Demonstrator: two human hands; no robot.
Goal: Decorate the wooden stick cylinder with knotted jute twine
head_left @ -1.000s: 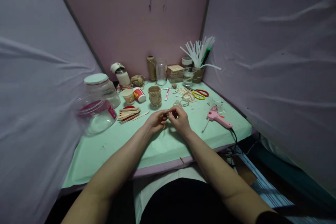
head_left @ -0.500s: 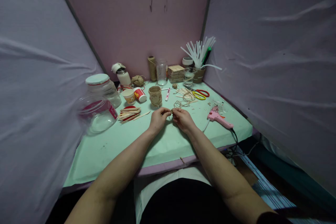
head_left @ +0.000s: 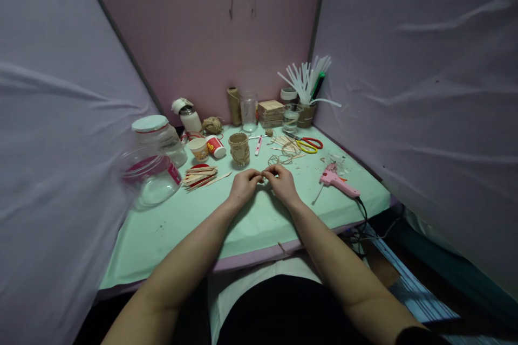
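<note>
My left hand [head_left: 244, 186] and my right hand [head_left: 282, 183] meet over the front middle of the table, fingertips pinched together. Between them is a small bit of brown twine, mostly hidden by the fingers. Loose loops of twine [head_left: 285, 157] lie just beyond my right hand, partly over thin wooden sticks [head_left: 282, 142]. A twine-decorated cup [head_left: 239, 151] stands upright behind my left hand. To the right of my right hand rests a pink glue gun [head_left: 339, 184] on its wire stand.
Wooden craft sticks [head_left: 199, 175], two paper cups, one of them red [head_left: 216, 147], and large clear jars [head_left: 151, 180] occupy the left. Scissors [head_left: 309, 144] and a pink cutter [head_left: 258, 145] lie further back. Along the rear stand a twine spool [head_left: 233, 107], wooden squares [head_left: 271, 113] and white glue sticks [head_left: 305, 83].
My right hand has rolled slightly, its knuckles now higher and its fingertips closer to the left ones. The bit between the fingers shows less. Objects on the table stay put.
</note>
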